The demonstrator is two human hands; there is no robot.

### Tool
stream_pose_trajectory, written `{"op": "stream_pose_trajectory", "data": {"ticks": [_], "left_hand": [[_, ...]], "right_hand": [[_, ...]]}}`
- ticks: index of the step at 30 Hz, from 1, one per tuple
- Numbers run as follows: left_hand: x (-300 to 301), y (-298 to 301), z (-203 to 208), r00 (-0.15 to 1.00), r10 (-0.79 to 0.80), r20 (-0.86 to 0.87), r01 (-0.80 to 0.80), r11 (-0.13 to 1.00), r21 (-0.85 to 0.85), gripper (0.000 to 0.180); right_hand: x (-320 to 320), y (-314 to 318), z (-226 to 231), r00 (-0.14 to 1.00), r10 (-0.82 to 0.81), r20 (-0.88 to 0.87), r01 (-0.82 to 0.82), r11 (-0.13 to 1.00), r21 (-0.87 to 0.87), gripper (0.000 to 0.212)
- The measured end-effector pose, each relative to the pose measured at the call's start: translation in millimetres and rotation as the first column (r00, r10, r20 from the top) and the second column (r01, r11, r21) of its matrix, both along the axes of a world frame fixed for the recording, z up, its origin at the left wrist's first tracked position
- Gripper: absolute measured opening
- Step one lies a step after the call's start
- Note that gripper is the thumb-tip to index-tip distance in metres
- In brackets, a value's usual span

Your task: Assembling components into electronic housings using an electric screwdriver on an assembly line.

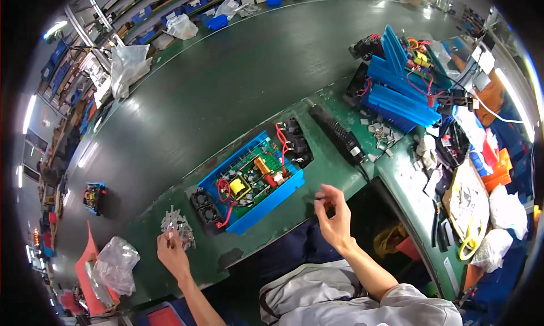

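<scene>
My left hand (173, 253) is at a small pile of light grey, slender pieces (178, 227) on the green bench mat. Its fingers are pinched together at the pile's near edge; what they hold, if anything, is too small to make out. Held over the bench's front edge, my right hand (335, 219) has its fingers loosely curved and apart, with nothing visible in them. Between the hands lies a blue open-topped housing with a green circuit board (252, 181). Black fans (205, 207) sit at its left end, and another fan unit (297, 142) at its far right, joined by red wires.
A black electric screwdriver (339, 133) lies right of the housing. Further right are stacked blue housings (399, 94) and scattered small grey squares (384, 136). A clear plastic bag (117, 263) stands at the left; a small blue-and-black unit (94, 198) sits beyond it.
</scene>
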State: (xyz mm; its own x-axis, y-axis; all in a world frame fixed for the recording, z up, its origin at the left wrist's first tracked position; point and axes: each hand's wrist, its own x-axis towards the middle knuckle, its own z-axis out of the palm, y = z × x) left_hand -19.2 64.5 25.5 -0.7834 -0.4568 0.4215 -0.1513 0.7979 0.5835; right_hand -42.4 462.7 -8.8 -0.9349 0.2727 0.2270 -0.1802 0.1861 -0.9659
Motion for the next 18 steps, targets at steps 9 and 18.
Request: {"op": "stream_pose_trajectory", "data": {"ticks": [9,18], "left_hand": [[41.1,150.9,66.3,0.862,-0.5,0.078,0.221,0.51,0.831,0.03],[56.4,181.3,53.9,0.838,-0.539,0.078,0.152,0.368,0.917,0.05]], "right_hand": [[41.0,-23.5,42.9,0.745,0.667,0.017,-0.61,0.691,-0.387,0.026],[35.4,-26.7,47.7,0.702,0.703,-0.112,-0.692,0.636,-0.342,0.013]]}}
